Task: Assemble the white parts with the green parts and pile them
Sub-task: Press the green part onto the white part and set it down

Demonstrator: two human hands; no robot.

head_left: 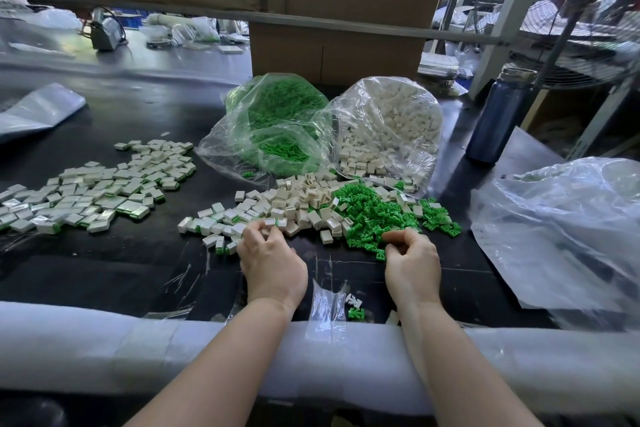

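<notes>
A heap of loose white parts (pixel 298 198) lies mid-table, with a heap of loose green parts (pixel 377 215) to its right. My left hand (pixel 270 256) pinches a white part with a green edge (pixel 270 222) at the near side of the white heap. At the near edge of the green heap, my right hand (pixel 412 260) has its fingers curled; whether it holds a green part is hidden. Assembled pieces (pixel 97 194) spread in a wide pile at the left, and a smaller group (pixel 214 222) lies beside my left hand.
An open clear bag of green parts (pixel 277 121) and one of white parts (pixel 388 125) lie behind the heaps, before a cardboard box (pixel 336 52). A dark bottle (pixel 498 114) stands at the right, above crumpled plastic (pixel 561 232). Foam padding (pixel 104 347) lines the near edge.
</notes>
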